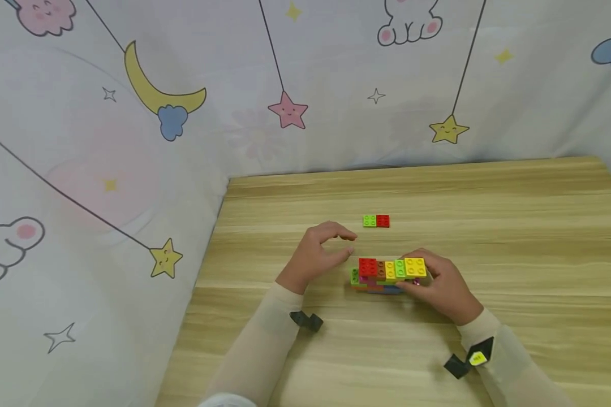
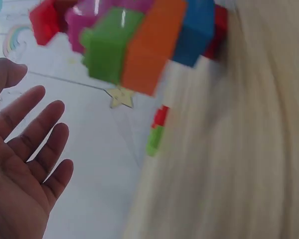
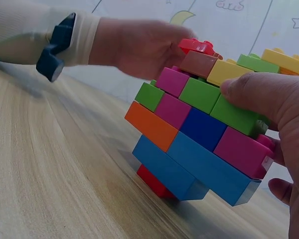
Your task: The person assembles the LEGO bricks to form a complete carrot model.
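Right hand (image 1: pixel 445 288): grips the block stack (image 1: pixel 389 275) from its right end; in the right wrist view the thumb (image 3: pixel 261 94) presses flat on a green brick near the top, and another finger (image 3: pixel 284 189) curls below the pink brick at the near corner.
Block stack: stands on the wooden table (image 1: pixel 514 226), held in the right hand's grasp; in the right wrist view it looks tipped, its red bottom brick (image 3: pixel 154 181) meeting the wood while the blue layers above jut out over it.
Stack layers: red, brown, yellow, green and yellow bricks along the top in the head view; green, pink, blue and orange rows beneath in the right wrist view.
Left hand (image 1: pixel 318 254): holds nothing; it hovers just left of the stack, apart from it, fingers loosely bent in the head view and spread with the palm (image 2: pixel 15 189) bare in the left wrist view.
Loose pair (image 1: pixel 375 221): a green brick joined to a red one, lying on the table beyond both hands, well apart from the grip.
Sleeves (image 1: pixel 270 333): pale and sheer, covering both forearms, each with a dark strap at the wrist.
Backdrop (image 1: pixel 132 113): a printed cloth with moon, stars and rabbits, hanging behind and to the left of the table.
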Demonstrator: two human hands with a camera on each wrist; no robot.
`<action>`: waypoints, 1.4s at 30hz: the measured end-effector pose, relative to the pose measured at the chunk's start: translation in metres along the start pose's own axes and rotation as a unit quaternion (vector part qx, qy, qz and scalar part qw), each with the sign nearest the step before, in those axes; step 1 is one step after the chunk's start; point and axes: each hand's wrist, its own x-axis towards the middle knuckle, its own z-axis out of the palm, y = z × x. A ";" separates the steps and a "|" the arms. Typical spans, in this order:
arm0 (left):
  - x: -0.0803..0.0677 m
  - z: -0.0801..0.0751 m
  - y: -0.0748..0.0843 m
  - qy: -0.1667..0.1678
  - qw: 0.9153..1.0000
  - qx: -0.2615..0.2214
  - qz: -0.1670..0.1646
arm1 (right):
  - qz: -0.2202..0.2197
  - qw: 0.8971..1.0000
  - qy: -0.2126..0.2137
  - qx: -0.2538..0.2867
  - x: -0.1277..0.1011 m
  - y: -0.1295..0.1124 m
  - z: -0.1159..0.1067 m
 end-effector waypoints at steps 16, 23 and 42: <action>0.031 0.016 -0.066 -0.016 0.985 0.041 -0.168 | -0.013 0.999 -0.007 0.030 -0.001 0.000 -0.003; 0.056 0.025 -0.083 -0.043 0.982 0.090 -0.158 | -0.019 0.999 -0.007 0.027 0.000 0.000 -0.003; 0.081 0.035 -0.094 -0.094 0.962 0.200 -0.160 | -0.020 0.999 -0.009 0.036 0.000 0.002 -0.002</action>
